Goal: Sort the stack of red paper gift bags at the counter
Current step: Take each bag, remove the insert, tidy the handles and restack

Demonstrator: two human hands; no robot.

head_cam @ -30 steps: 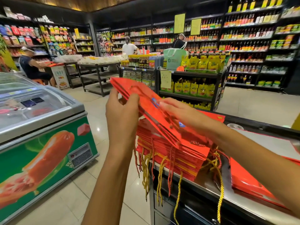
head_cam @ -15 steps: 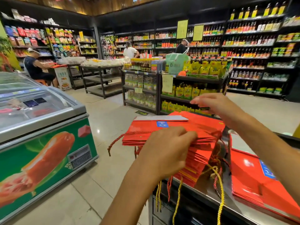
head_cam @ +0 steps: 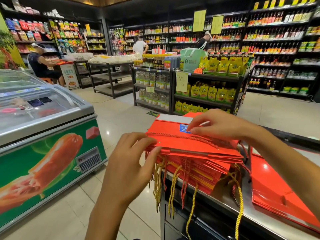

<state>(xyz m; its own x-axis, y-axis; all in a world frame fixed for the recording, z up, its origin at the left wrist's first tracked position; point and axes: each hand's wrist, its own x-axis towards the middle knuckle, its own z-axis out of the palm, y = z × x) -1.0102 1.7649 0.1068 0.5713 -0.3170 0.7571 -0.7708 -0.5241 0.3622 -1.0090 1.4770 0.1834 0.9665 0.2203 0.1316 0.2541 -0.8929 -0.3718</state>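
Note:
A thick stack of flat red paper gift bags (head_cam: 199,163) lies on the steel counter (head_cam: 230,203), its red and gold cord handles hanging over the near edge. The top bag (head_cam: 169,130) lies flat, with a blue label and a white flap at its far end. My left hand (head_cam: 131,163) pinches the near left corner of the upper bags, thumb on top. My right hand (head_cam: 220,123) rests on the top bag by the blue label, fingertips pinching at its surface. A second, smaller pile of red bags (head_cam: 277,194) lies on the counter to the right.
A chest freezer (head_cam: 43,135) with a green sausage picture stands left across a tiled aisle. Shelving units (head_cam: 204,84) with yellow pouches and bottles stand beyond the counter. A seated person (head_cam: 41,64) is at far left; two people stand at the back shelves.
A second ago both hands held a red bag tilted up in the air. It has come down flat onto the stack, and my hands have settled on its near corner and top.

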